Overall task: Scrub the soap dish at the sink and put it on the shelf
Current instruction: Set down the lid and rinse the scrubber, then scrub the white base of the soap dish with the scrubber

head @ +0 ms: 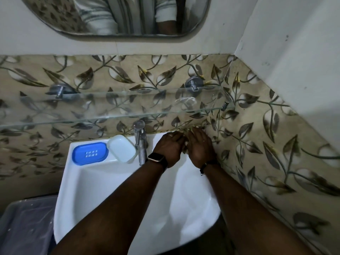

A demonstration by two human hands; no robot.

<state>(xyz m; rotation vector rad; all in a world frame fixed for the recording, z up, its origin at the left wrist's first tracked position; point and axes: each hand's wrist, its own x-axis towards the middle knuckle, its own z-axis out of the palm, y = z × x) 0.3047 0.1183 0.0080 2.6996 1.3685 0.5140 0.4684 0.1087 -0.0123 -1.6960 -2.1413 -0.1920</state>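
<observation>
The blue soap dish (89, 153) lies on the sink's back ledge at the left, with slots in its middle. Its white lid (121, 148) rests beside it, touching the tap (140, 139). Both hands are right of the tap, at the back right corner of the white sink (95, 183), far from the dish. My left hand (168, 146) and my right hand (199, 147) lie palm down, side by side, fingers pointing at the tiled wall. What is under or between them is hidden. The glass shelf (117, 104) hangs on the wall above the tap.
A clear suction-type object (185, 102) sits on the shelf's right part. Metal brackets (194, 83) hold the shelf. A mirror (117, 15) hangs above. A bin lined with plastic (25, 223) stands at the lower left. The tiled side wall (266, 144) is close on the right.
</observation>
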